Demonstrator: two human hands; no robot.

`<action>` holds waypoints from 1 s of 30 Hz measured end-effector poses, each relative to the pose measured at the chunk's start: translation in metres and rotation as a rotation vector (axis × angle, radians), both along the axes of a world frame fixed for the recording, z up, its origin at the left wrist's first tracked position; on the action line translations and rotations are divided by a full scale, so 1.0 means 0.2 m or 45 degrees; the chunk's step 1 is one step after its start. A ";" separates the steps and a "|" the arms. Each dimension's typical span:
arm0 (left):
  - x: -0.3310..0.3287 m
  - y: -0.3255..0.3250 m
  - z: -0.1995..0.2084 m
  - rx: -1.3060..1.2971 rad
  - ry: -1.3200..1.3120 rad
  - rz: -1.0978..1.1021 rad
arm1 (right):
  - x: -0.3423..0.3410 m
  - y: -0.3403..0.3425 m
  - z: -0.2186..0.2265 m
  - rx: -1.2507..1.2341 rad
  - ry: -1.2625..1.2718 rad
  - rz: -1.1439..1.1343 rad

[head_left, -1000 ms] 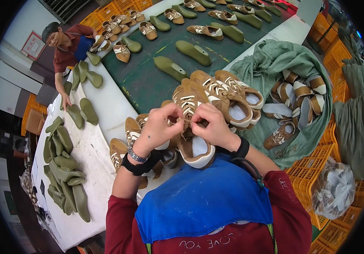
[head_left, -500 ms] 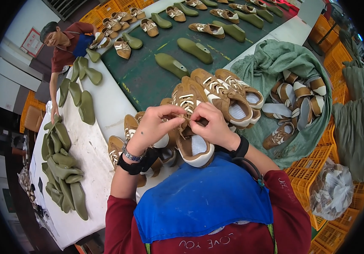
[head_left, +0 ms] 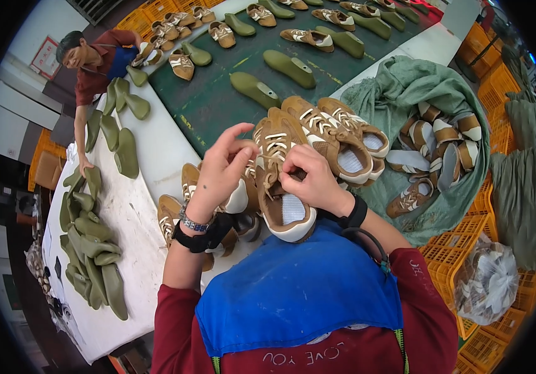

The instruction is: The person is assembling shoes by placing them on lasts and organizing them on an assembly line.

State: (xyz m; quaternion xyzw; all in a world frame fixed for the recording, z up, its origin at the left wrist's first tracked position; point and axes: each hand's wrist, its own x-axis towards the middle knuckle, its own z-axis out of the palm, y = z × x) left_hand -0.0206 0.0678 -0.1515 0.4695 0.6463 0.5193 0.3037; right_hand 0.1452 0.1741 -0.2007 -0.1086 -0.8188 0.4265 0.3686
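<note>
A brown sneaker with white laces and a white heel stands in front of my chest, its opening toward me. My right hand is closed in a pinch at the top of its lacing, on a brown shoelace; the fingertips partly hide the lace. To the left of the shoe, my left hand is raised with thumb and fingers apart, nothing visible between them. More brown sneakers stand close on the right, toes pointing away. Others stand left of and partly beneath my left wrist.
Green shoe lasts are heaped on the white tabletop at left. Sneakers and lasts line the green belt ahead. At right, a green sack holds several sneakers, beside orange crates. A co-worker reaches toward the lasts.
My left hand has let go at the lacing and moved up and left, its fingers spreading. The right hand stays at the lace. The co-worker's hand has shifted slightly at the lasts.
</note>
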 end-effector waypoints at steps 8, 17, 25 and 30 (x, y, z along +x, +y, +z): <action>0.14 -0.12 -0.02 -0.226 0.731 -0.121 | 0.00 0.00 -0.04 -0.095 -0.022 -0.008; 0.14 -0.09 -0.06 0.027 0.583 0.002 | -0.02 0.01 0.02 -0.048 0.086 0.119; 0.11 -0.07 -0.14 -0.029 0.332 0.056 | -0.05 0.01 0.09 -0.097 0.337 -0.204; 0.11 -0.06 -0.15 -0.023 0.427 -0.038 | -0.06 0.00 0.02 -0.205 -0.044 0.072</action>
